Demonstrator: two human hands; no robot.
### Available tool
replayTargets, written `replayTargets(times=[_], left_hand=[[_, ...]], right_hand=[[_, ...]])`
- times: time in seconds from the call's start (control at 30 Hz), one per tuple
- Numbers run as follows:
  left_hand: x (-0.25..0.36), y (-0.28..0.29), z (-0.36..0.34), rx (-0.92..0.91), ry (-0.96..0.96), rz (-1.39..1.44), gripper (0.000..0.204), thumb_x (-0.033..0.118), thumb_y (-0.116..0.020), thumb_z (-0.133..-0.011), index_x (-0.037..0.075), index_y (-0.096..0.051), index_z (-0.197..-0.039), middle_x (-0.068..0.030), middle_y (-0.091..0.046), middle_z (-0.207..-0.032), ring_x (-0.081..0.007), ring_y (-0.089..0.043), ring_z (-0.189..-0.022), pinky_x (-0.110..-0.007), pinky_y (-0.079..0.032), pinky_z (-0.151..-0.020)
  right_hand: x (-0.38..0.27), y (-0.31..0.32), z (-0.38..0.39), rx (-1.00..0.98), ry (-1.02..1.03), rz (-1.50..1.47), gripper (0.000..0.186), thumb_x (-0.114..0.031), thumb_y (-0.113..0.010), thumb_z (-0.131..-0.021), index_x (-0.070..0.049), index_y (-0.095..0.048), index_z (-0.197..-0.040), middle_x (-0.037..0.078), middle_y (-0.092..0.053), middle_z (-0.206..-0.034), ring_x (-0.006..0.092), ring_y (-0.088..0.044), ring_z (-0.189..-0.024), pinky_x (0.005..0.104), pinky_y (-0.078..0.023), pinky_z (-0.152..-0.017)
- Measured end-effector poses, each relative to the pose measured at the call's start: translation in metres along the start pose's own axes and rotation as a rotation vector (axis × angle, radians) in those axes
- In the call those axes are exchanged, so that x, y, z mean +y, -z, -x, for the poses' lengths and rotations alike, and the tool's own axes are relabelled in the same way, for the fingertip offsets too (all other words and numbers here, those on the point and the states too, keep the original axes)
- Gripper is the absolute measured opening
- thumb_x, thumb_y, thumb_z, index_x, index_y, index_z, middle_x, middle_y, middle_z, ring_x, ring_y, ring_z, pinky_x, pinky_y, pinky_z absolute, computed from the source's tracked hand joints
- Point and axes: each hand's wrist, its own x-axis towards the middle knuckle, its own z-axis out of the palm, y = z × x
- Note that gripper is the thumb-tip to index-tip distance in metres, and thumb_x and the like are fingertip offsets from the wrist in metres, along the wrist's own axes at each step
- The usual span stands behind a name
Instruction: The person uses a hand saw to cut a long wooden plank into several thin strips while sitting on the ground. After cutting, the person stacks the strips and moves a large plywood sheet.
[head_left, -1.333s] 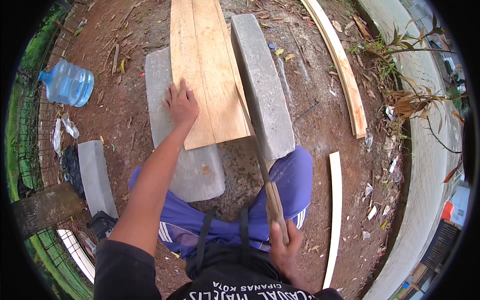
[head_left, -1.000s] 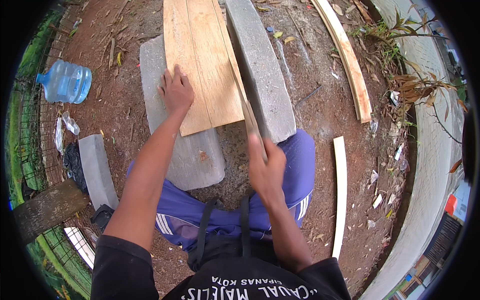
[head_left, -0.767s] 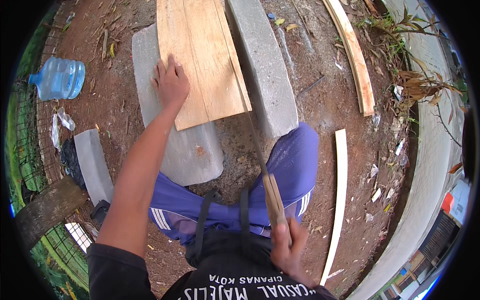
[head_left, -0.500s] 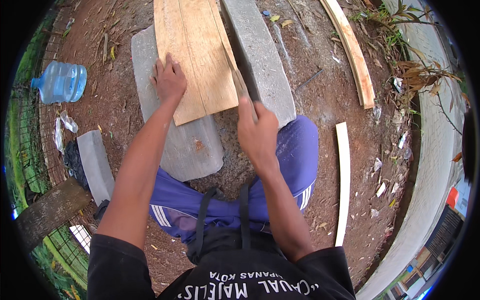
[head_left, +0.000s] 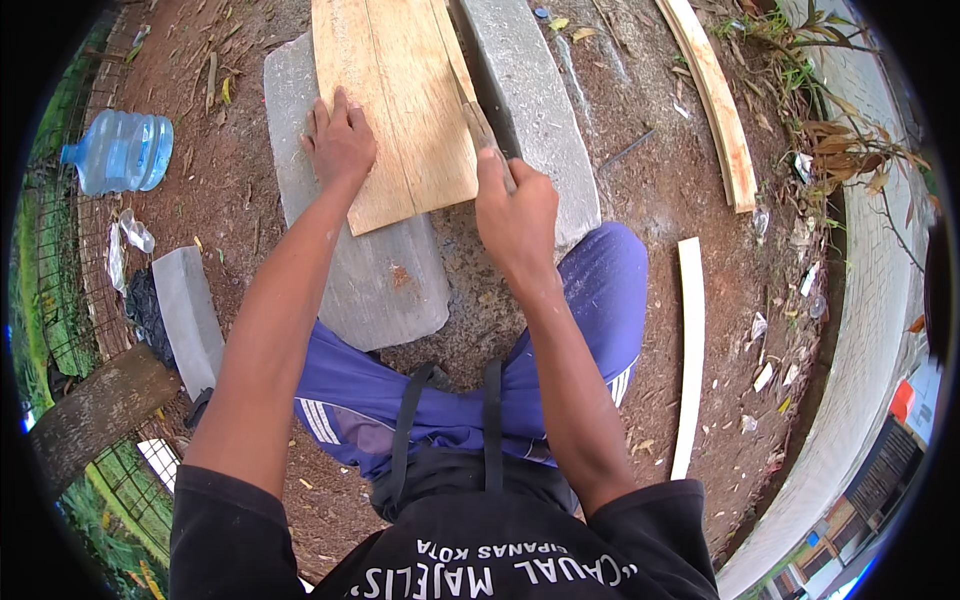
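A pale wooden board [head_left: 405, 100] lies on two grey concrete blocks, the left one [head_left: 390, 290] under it and the right one [head_left: 540, 120] along its right edge. My left hand [head_left: 340, 145] presses on the board's left side with fingers spread. My right hand [head_left: 515, 215] grips the wooden handle of a saw [head_left: 485, 130] at the near right corner of the board. The saw lies along a cut near the board's right edge, its blade mostly hidden. My knees are bent close to the blocks.
A blue water jug [head_left: 125, 150] lies at the left by a wire fence. A grey block [head_left: 185, 320] and dark plank [head_left: 100, 420] are at lower left. Wooden strips [head_left: 725, 120] [head_left: 688, 350] lie at the right, beside litter and a pale wall [head_left: 860, 330].
My right hand has moved back and forth with the saw, from low by my lap up to the board's near edge. My left hand stays on the board; the whole view has shifted.
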Motion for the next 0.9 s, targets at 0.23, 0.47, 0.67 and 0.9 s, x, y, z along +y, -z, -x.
replayTargets(times=[0.23, 0.47, 0.67, 0.9], left_hand=[[-0.008, 0.003, -0.002, 0.050, 0.016, 0.000, 0.055, 0.043, -0.037, -0.108, 0.021, -0.044, -0.158, -0.0196, -0.033, -0.165, -0.0392, -0.027, -0.154, -0.057, -0.015, -0.126], [-0.006, -0.001, -0.002, 0.049, -0.011, -0.002, 0.055, 0.043, -0.038, -0.108, 0.020, -0.044, -0.158, -0.0201, -0.034, -0.164, -0.0399, -0.028, -0.154, -0.058, -0.015, -0.125], [-0.018, 0.004, 0.001, 0.026, 0.039, -0.025, 0.056, 0.045, -0.037, -0.108, 0.021, -0.042, -0.159, -0.0191, -0.032, -0.165, -0.0381, -0.026, -0.155, -0.057, -0.015, -0.126], [0.001, 0.007, 0.003, 0.001, 0.026, 0.013, 0.058, 0.046, -0.034, -0.109, 0.020, -0.040, -0.160, -0.0185, -0.029, -0.167, -0.0374, -0.023, -0.156, -0.055, -0.012, -0.128]], right_hand=[[-0.015, 0.156, 0.219, -0.190, -0.152, 0.001, 0.023, -0.017, -0.062, -0.099, 0.004, -0.061, -0.088, 0.007, -0.055, -0.062, 0.0110, -0.055, -0.055, 0.0308, -0.037, -0.048], [0.002, 0.002, 0.009, -0.039, -0.069, -0.001, 0.046, -0.030, -0.059, -0.104, 0.006, -0.054, -0.076, 0.022, -0.049, -0.061, 0.0218, -0.044, -0.059, 0.0433, -0.042, -0.058], [-0.009, 0.045, 0.080, -0.102, -0.090, -0.089, 0.032, -0.021, -0.062, -0.102, 0.003, -0.058, -0.081, 0.017, -0.052, -0.061, 0.0161, -0.050, -0.057, 0.0382, -0.040, -0.053], [-0.024, 0.108, 0.150, -0.143, -0.325, -0.078, 0.031, -0.021, -0.057, -0.105, 0.001, -0.057, -0.083, 0.002, -0.053, -0.065, 0.0075, -0.048, -0.062, 0.0317, -0.038, -0.053]])
